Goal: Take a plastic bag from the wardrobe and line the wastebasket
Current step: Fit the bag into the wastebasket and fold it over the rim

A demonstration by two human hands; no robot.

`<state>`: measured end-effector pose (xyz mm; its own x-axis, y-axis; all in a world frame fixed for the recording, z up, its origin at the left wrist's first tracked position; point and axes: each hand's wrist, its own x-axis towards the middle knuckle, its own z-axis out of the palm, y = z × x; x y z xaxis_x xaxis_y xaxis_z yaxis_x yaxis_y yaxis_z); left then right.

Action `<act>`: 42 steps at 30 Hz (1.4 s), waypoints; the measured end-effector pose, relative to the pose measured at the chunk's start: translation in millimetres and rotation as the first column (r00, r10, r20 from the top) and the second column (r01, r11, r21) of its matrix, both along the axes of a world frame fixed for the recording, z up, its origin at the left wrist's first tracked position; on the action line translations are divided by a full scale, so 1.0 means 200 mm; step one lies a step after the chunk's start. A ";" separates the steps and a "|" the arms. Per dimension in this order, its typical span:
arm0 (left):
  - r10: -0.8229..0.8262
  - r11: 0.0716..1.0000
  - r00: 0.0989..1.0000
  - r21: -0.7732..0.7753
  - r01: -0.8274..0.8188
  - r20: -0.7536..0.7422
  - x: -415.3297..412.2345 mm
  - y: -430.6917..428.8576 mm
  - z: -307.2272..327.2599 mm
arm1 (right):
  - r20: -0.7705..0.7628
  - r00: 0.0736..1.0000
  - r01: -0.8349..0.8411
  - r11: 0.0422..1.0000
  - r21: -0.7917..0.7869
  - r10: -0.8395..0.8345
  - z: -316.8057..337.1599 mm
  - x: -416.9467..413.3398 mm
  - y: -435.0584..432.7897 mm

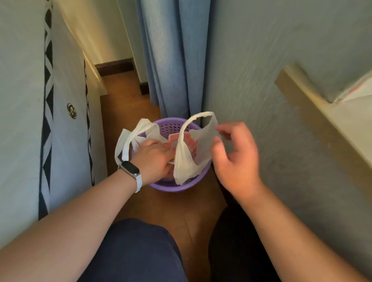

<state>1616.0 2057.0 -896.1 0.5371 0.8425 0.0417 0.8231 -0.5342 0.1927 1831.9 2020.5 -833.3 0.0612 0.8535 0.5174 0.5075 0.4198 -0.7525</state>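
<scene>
Two loop handles are seen on the plastic bag (pixel 203 146), which is thin, white and crinkled, with a red-orange print showing on its inner panel. One handle (pixel 125 142) is draped outward over the left rim of the wastebasket (pixel 168 188); the other handle (pixel 182 138) stands up in an arch over the middle of the opening and widens into a loose flap that hangs toward the near rim. The wastebasket is purple, round, with a perforated wall, and is set on the wooden floor (pixel 177 211) in the corner between a blue curtain (pixel 174 55) and a grey wall (pixel 269 59).

The bag's body is held inside the basket, its mouth spread open between both hands. The left hand (pixel 153 158), with a wristband (pixel 130 168) on a white strap, is pushed down into the bag near the left side; its fingertips are hidden by plastic, so its grip cannot be told. The right hand (pixel 235 162) is raised at the right rim, fingers curled, and the bag's right edge appears to be pinched between thumb and forefinger, though the view is slightly blurred there. The bag lies left of and below that pinch.

Dark trousers (pixel 137 256) are seen at the lower edge, and a patterned mattress (pixel 19 91) at the left.
</scene>
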 end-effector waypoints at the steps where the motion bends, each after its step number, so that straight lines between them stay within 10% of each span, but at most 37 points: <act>1: -0.022 1.000 1.000 0.013 0.021 0.011 0.02 -0.01 0.03 | 0.036 0.998 -0.062 0.994 0.090 0.059 0.06 -0.04 0.00; 6: 0.039 0.984 0.988 -0.165 -0.064 -0.146 0.09 -0.07 0.12 | 0.286 0.892 -0.357 0.934 -0.028 0.350 0.11 -0.20 0.04; 11: 0.106 0.962 0.988 -0.239 -0.131 -0.114 0.10 -0.11 0.13 | 0.621 0.680 -0.315 0.920 -0.232 0.389 -0.08 -0.17 0.12; 18: 0.197 0.912 0.980 -0.373 -0.168 0.039 0.00 -0.09 0.02 | 0.532 0.647 -0.156 0.778 -0.609 0.546 -0.39 -0.03 0.10; 27: 0.307 0.866 0.950 -0.431 -0.254 0.056 -0.07 -0.04 0.00 | 0.500 0.815 -0.004 0.865 -0.501 0.293 -0.54 0.16 0.08; 35: 0.279 0.830 0.960 -0.497 -0.254 -0.025 -0.09 -0.04 -0.02 | 0.637 0.768 0.231 0.901 -0.367 0.063 -0.55 0.22 0.01; 39: 0.266 0.867 0.963 -0.449 -0.217 0.050 -0.02 -0.02 0.00 | 0.486 0.863 -0.091 0.990 -0.110 0.134 -0.39 -0.01 0.01; 42: 0.272 0.889 0.959 -0.402 -0.218 0.080 0.00 0.03 0.00 | 0.456 0.813 -0.272 0.929 -0.249 0.361 -0.36 -0.18 0.17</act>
<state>1615.8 2062.5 -895.9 0.3235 0.9106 -0.2571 0.8712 -0.1805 0.4566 1795.0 2054.6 -905.6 -0.4484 0.8560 0.2572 0.6854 0.5140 -0.5158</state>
